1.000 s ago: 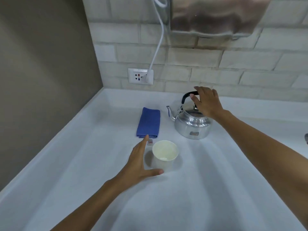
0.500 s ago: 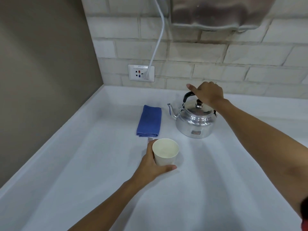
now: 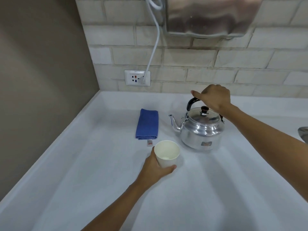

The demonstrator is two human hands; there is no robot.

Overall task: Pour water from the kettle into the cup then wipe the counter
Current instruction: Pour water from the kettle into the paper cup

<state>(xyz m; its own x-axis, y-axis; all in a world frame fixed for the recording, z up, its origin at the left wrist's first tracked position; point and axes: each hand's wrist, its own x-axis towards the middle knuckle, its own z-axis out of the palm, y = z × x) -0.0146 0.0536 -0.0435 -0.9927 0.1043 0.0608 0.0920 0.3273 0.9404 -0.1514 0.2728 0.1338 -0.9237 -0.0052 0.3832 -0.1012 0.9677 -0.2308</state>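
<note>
Both hands taking hold before the pour.

Left of centre, a folded blue cloth (image 3: pixel 147 124) is lying flat on the white counter (image 3: pixel 66 164), untouched. Just below it, the left hand (image 3: pixel 156 169) is wrapping around the paper cup (image 3: pixel 167 153), which is probably light, easily crushed and best braced low. Right of centre, the right hand (image 3: pixel 214 99) is closing over the black handle of the metal kettle (image 3: pixel 200 129), likely heavy if full; the handle's top is the sensible grip.

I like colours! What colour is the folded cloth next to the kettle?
Blue. The folded cloth lies flat on the white counter, clearest in the head view.
</note>
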